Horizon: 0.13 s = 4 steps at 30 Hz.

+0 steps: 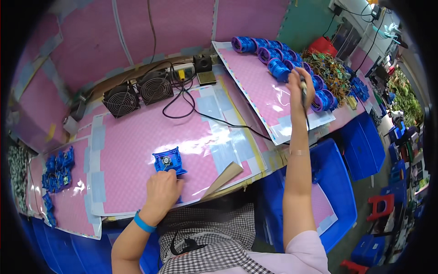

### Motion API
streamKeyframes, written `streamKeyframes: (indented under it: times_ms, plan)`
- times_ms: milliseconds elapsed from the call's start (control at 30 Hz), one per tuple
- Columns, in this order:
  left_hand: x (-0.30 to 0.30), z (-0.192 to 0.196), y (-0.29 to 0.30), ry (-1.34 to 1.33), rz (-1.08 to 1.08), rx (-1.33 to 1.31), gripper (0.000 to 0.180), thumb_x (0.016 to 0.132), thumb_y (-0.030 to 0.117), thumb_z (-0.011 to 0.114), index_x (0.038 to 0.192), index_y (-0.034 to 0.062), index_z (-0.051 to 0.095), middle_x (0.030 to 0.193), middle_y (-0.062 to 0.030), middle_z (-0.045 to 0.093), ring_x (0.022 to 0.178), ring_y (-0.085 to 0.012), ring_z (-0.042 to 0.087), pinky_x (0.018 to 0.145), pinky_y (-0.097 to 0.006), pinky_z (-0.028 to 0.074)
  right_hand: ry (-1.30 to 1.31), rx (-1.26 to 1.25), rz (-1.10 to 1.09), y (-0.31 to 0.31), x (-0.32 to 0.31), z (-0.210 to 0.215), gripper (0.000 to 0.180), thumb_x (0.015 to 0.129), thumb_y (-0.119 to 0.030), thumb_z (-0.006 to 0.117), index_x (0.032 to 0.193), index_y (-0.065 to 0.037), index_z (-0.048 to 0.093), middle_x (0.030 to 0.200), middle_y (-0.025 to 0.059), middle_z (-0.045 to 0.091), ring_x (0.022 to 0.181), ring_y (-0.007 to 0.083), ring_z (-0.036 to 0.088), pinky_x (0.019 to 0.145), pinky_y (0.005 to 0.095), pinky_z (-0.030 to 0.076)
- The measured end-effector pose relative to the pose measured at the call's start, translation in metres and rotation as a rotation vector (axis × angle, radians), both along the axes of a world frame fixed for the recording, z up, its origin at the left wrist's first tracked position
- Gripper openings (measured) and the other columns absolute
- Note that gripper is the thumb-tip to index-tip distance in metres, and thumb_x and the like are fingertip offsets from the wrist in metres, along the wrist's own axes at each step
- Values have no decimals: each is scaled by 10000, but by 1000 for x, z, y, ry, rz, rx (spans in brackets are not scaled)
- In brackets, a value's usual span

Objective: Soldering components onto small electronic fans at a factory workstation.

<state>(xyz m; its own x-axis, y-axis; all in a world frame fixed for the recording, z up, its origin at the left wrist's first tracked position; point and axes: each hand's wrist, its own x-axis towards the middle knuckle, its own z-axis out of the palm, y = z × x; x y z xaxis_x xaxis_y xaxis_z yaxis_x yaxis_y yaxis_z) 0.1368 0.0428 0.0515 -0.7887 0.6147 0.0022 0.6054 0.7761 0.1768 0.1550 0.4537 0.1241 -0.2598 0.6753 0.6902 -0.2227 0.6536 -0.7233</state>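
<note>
My left hand (163, 191) rests on the pink mat and holds the near edge of a blue plastic fan frame (169, 161) with a small round metal part in its centre. My right hand (302, 86) is stretched far out to the right and grips a dark pen-shaped tool (304, 91) whose black cable trails back across the bench. That hand hovers beside a curved row of blue round fan housings (278, 59) lying on a second pink mat.
Two black wire-guarded fans (139, 93) and a small black stand (203, 68) sit at the back. A stack of blue frames (58, 168) lies at the left. A heap of small circuit boards (329, 68) is at far right. Blue bins (337, 182) stand beside the bench.
</note>
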Motion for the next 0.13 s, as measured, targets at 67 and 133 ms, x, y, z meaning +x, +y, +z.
streamKeyframes:
  times_ms: [67, 133]
  plan:
    - [-6, -10, -34, 105, 40, 93, 217, 756, 218, 732, 874, 46, 672, 729, -177, 652, 699, -366, 639, 629, -462, 509, -176, 451, -230, 44, -36, -12, 290, 875, -83, 702, 1154, -60, 626, 1031, 97, 672, 908, 156, 635, 760, 269, 530]
    - [-13, -3, -73, 143, 149, 199, 254, 749, 194, 726, 963, 63, 694, 884, -162, 689, 810, -379, 669, 692, -478, 540, -42, 407, 856, 10, -69, 34, 511, 807, -297, 734, 1285, -164, 614, 1220, 156, 664, 1027, 267, 658, 914, 332, 490]
